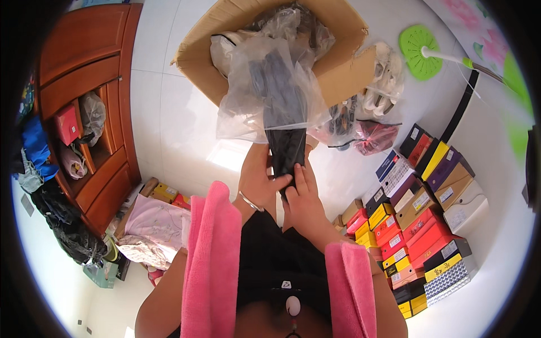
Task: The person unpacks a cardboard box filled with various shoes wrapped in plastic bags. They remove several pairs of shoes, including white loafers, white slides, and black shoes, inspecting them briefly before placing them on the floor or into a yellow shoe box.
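Observation:
My left hand [260, 181] is wrapped around the near end of a long black shoe [286, 147], its thumb lying across it. From the other side, my right hand [304, 204] presses its fingers against the same end. The far part of the shoe sits inside a clear plastic bag [239, 107], whose loose mouth hangs around it. Behind the bag stands an open cardboard box [198, 59], holding several more plastic-wrapped things [284, 25]. The shoe's exact style is hard to make out through the plastic.
Stacked shoe boxes [414, 234] line the right side. On the floor nearer the cardboard box lie bagged white shoes [384, 79] and a bagged pinkish item [376, 137]. A green round-headed tool [420, 52] rests at far right. At left is a wooden cabinet [84, 42], with pink cloth [155, 222] nearby.

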{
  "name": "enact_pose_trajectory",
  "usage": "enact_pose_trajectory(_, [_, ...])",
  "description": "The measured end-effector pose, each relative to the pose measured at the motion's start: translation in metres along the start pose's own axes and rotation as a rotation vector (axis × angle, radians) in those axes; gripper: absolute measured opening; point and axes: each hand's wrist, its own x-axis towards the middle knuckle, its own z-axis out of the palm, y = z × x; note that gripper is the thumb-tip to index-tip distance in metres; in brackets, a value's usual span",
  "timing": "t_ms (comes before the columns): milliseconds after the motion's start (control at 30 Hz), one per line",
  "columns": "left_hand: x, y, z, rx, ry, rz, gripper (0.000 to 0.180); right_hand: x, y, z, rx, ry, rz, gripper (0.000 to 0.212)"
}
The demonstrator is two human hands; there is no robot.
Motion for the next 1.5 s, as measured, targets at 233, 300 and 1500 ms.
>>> enact_pose_trajectory(233, [-0.004, -0.017, 0.009, 0.115, -0.034, 0.034, 0.091, -0.030, 0.009, 0.007, 0.290, 0.040, 0.268, 0.052])
enact_pose_trajectory(300, [-0.007, -0.019, 0.021, 0.143, -0.041, 0.137, 0.092, -0.031, 0.007, 0.009, 0.316, 0.198, 0.310, 0.063])
enact_pose_trajectory(1500, [-0.014, -0.035, 0.062, 0.498, -0.090, 0.257, 0.078, -0.048, 0.042, 0.021, 0.365, 0.247, 0.431, 0.090])
